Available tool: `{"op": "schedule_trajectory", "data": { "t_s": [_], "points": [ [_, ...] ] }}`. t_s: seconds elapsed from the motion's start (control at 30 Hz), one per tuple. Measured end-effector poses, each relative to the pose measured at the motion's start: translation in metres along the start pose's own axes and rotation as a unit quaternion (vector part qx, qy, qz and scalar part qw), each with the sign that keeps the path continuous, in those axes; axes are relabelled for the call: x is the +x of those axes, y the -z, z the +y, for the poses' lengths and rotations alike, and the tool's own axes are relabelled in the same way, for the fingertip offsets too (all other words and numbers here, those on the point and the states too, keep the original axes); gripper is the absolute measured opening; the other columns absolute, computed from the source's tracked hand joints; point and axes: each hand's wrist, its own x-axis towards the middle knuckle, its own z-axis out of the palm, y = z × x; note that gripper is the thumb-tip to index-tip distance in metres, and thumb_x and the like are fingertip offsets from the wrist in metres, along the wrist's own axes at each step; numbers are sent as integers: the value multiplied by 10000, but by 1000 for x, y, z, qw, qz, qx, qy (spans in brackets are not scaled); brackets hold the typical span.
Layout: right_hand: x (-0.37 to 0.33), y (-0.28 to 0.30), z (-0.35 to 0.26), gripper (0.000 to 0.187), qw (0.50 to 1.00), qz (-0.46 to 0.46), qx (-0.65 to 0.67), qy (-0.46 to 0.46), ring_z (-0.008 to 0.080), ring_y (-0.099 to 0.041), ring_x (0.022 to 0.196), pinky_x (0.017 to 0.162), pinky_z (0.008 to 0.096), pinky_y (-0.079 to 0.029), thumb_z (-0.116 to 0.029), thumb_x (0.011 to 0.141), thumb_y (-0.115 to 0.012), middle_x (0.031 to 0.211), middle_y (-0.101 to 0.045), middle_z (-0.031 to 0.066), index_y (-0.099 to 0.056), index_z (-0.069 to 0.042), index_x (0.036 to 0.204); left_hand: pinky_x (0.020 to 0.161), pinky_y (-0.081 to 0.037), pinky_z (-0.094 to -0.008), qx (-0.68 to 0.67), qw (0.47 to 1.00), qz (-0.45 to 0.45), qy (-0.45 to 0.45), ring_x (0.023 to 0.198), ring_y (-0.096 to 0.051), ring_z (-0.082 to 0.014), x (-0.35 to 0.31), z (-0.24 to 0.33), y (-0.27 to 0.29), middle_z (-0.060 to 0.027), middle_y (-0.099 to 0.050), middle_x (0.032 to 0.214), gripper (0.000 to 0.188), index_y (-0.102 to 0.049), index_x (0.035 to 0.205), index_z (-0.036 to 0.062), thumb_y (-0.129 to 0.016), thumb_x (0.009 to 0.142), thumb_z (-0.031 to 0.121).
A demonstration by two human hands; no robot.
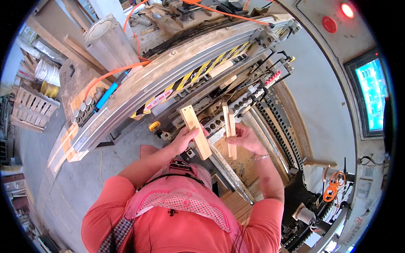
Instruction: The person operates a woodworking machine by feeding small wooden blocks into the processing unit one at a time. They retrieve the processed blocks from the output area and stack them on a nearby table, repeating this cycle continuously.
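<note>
My left hand [183, 141] is closed round a pale wooden block [195, 130], thumb across its face. The block is held tilted, with small holes at its far end. To its right, my right hand [249, 139] grips narrow wooden strips [231, 122]; two show side by side, and their near end points toward me. The block and the strips are apart, both held above the near side of a machine with a row of dark round fittings [219, 119]. The fingertips behind the wood are partly hidden.
A yellow-black striped guard rail [198, 76] crosses ahead. Sawdust [240, 162] lies in the machine bed below my right hand. Chain tracks [282, 133] run at the right, near a lit screen [371, 93] and a red button [329, 25]. Slatted crates [36, 103] stand at the left.
</note>
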Motion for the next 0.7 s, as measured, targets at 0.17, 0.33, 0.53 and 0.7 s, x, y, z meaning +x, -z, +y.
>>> {"op": "schedule_trajectory", "data": {
  "t_s": [0.17, 0.33, 0.53, 0.7],
  "points": [
    [43, 50, -45, 313, 889, 192, -414, 37, 228, -593, 624, 598, 334, -479, -235, 645, -731, 676, -603, 118, -596, -20, 829, 655, -479, -282, 141, 985, 70, -76, 738, -582, -143, 0, -14, 3, -85, -572, 876, 232, -464, 980, 29, -390, 943, 246],
    [117, 106, -51, 284, 770, 278, -570, 70, 355, -606, 762, 666, 437, -491, -224, 643, -680, 762, -618, 194, -578, -11, 800, 668, -467, -293, 200, 975, 73, -62, 725, -566, -143, 3, -9, 3, -91, -580, 848, 271, -486, 957, 25, -382, 924, 273],
    [196, 152, -38, 273, 734, 266, -625, 5, 357, -621, 777, 686, 419, -507, -208, 633, -634, 806, -627, 217, -636, 8, 801, 653, -475, -291, 173, 981, 73, -58, 717, -568, -143, 4, -16, 7, -83, -575, 842, 297, -492, 948, 19, -383, 921, 294],
    [207, 158, -33, 305, 736, 271, -620, -2, 355, -618, 806, 709, 416, -507, -244, 649, -650, 841, -627, 219, -635, 5, 823, 628, -477, -281, 151, 982, 89, -69, 698, -583, -137, 3, -13, 3, -79, -574, 830, 233, -501, 923, 8, -393, 919, 214]
  ]
}}
